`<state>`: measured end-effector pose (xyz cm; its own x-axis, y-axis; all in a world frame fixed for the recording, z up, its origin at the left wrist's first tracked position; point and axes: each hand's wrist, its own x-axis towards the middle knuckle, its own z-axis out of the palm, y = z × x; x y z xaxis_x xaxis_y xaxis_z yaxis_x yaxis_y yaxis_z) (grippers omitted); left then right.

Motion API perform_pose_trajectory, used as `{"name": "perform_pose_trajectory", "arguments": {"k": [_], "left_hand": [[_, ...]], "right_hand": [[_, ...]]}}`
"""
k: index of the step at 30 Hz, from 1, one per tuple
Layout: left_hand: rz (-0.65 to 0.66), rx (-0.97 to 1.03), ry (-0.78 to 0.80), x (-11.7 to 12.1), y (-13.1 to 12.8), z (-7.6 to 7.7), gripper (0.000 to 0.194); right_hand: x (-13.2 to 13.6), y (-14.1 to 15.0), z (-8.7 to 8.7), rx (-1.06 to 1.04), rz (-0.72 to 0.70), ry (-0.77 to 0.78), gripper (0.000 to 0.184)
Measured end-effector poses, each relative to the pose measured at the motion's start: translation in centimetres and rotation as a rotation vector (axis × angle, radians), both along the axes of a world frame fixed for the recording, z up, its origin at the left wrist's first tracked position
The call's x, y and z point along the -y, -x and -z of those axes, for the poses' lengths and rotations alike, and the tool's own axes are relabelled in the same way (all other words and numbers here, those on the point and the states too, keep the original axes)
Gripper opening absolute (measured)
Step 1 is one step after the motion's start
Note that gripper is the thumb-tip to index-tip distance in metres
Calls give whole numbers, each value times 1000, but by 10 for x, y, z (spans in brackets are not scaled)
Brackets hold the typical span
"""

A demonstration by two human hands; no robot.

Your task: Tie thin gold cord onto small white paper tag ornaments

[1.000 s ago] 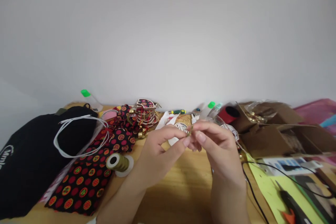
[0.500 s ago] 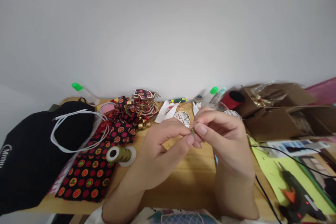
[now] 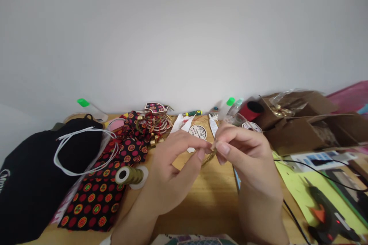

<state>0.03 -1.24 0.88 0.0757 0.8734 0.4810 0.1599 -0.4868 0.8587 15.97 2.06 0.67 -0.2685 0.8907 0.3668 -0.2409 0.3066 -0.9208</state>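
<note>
A thin olive-green cord (image 3: 209, 159) hangs in a small curve between my two hands, above the wooden table. With thumb and forefinger closed, my left hand (image 3: 175, 174) pinches one side of it. My right hand (image 3: 250, 159) pinches the cord close by, its other fingers curled behind. The fingertips hide most of the cord, and its ends cannot be made out. Left of my left wrist lies a spool of olive thread (image 3: 133, 175). A round white card with black drawing (image 3: 197, 132) is on the table just beyond the fingertips.
Patterned black-and-red fabric (image 3: 92, 203), a black bag (image 3: 31, 172) and a coil of white cable (image 3: 61, 157) fill the left. Beaded ornaments (image 3: 156, 122) are piled behind. To the right are cardboard boxes (image 3: 299, 132), a glue gun (image 3: 324, 210) and a black cable (image 3: 293, 216).
My fingertips have drawn slightly apart, and a longer curve of olive cord shows below them. The view has shifted a little.
</note>
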Motion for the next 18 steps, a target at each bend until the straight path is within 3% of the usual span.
{"name": "perform_pose_trajectory", "arguments": {"k": [18], "left_hand": [[52, 20, -58, 1, -3, 3, 16]], "right_hand": [[-1, -1, 1, 11, -7, 9, 12]]}}
